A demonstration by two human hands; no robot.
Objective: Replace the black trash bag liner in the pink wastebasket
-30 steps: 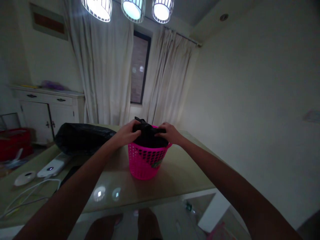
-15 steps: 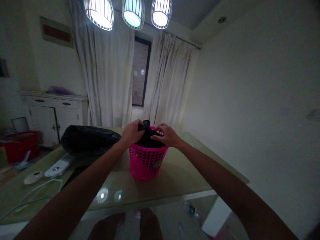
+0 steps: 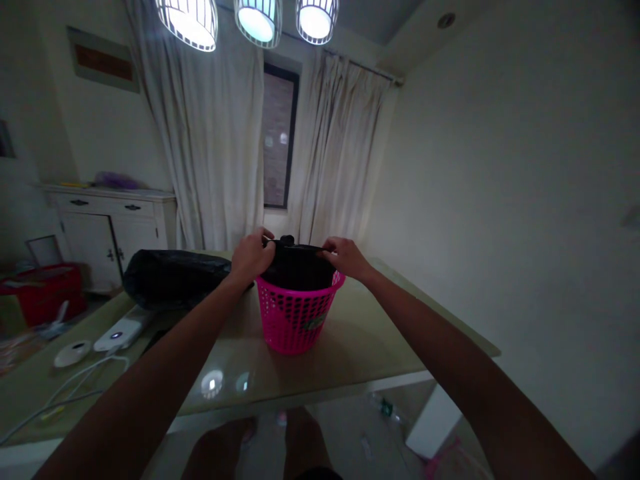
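L hand (image 3: 253, 257) & R hand (image 3: 347, 258) each pinch black bag (image 3: 299, 272) (contents, if any, n/v); its upper edge runs approx. L–R betw. them, neither hand nearer. Bag hangs below grip, inside pink basket (image 3: 295, 323) on table (image 3: 373, 337).

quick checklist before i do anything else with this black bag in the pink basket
1. Left hand on the bag: ok, its fingers are at the bag's left edge.
2. Right hand on the bag: ok, its fingertips pinch the right edge.
3. Basket upright on the table: ok.
4. Bag folded over the basket's front rim: not ok, the pink rim shows bare there.
5. Bag down to the basket's bottom: cannot tell, the inside is hidden.
6. White device apart from the basket: ok, it lies off to the left.
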